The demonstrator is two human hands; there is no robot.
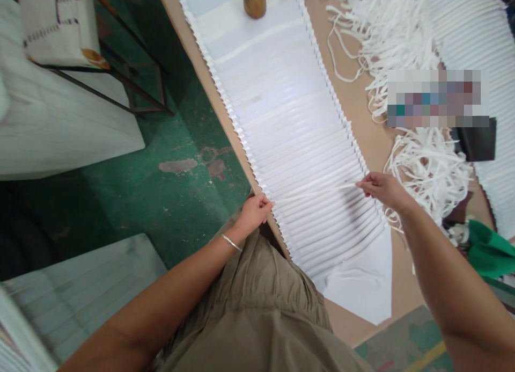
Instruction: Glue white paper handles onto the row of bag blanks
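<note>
A long white pleated sheet [281, 109] lies across the table, its ridges running from side to side and both long edges notched. Over the ridges stretches a thin white strip [322, 191], drawn nearly straight between my two hands. At the near long edge, my left hand [255, 212] is closed in a pinch on one end of the strip. My right hand [380, 188] pinches the other end, slightly above the far notched edge. Toward the bottom, the sheet ends in a flat, unpleated flap [362, 281].
Heaps of loose white strips [430, 173] lie right of the sheet on the brown table [368, 130]. A jar with brown contents [254, 1] stands on the sheet. Green cloth [488, 248] and a black object [478, 139] are at right. A metal-framed stool [60, 28] stands left.
</note>
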